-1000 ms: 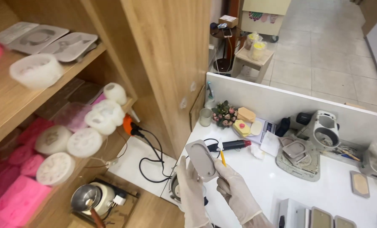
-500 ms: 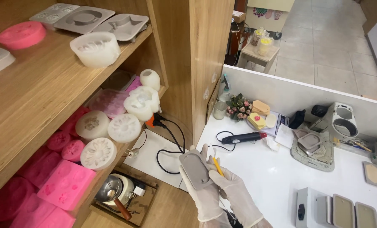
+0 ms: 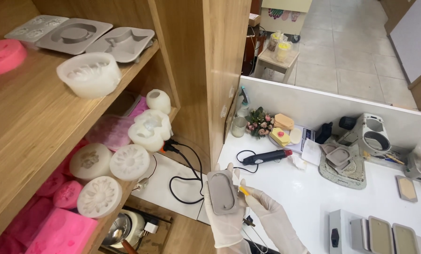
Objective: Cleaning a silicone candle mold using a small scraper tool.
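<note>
Head view, left hand (image 3: 227,221) grip pinching grey mould (image 3: 222,193), right hand (image 3: 267,209) pinching yellow tool (image 3: 244,191), shelves (image 3: 27,141) left.

Matt grey, perhaps silicone mould (image 3: 221,193); smooth wooden shelf (image 3: 27,113); glossy white table (image 3: 314,188)

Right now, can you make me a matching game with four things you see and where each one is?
Things:
1. grey oval tray
2. black heat tool
3. white ribbed mould
4. little flower bunch

Places:
A. on the upper wooden shelf
B. by the white partition wall, at the back of the white table
C. held in the left hand
D. lying flat on the white table, its cord looping away

Pairs: 1-C, 2-D, 3-A, 4-B
</note>
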